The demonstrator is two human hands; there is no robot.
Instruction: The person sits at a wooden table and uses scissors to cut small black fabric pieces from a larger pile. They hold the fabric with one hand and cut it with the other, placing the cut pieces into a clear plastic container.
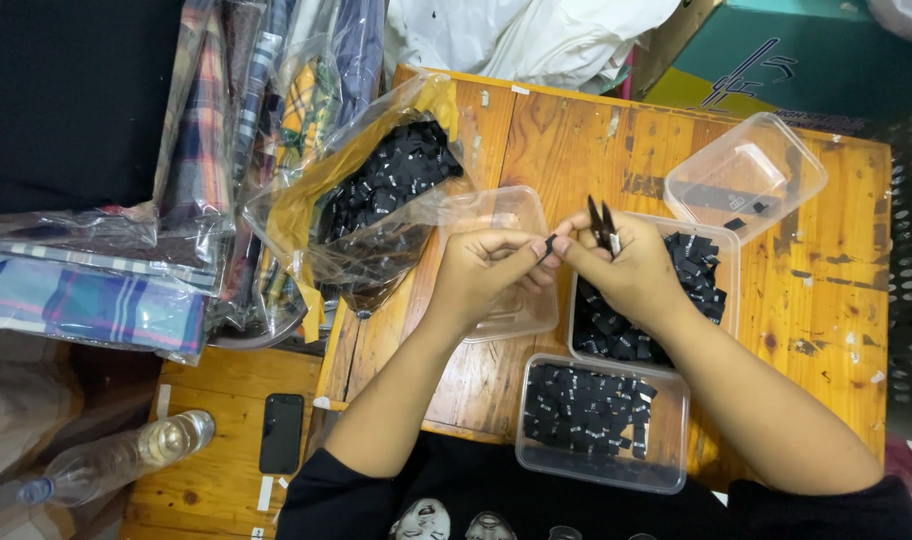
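At mid-frame, 1 small black label (548, 246) is pinched between the left hand (486, 268) and the right hand (626, 270), with black snips (604, 225) gripped in the right. 2 tubs (676, 420) below are seen filled; a bag of labels (386, 190) at upper left remains largely full.

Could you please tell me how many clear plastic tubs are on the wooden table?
4. One near the front edge, full of black labels; one under the right hand, also full; one at the back right, nearly empty; one under the left hand. Others may be hidden.
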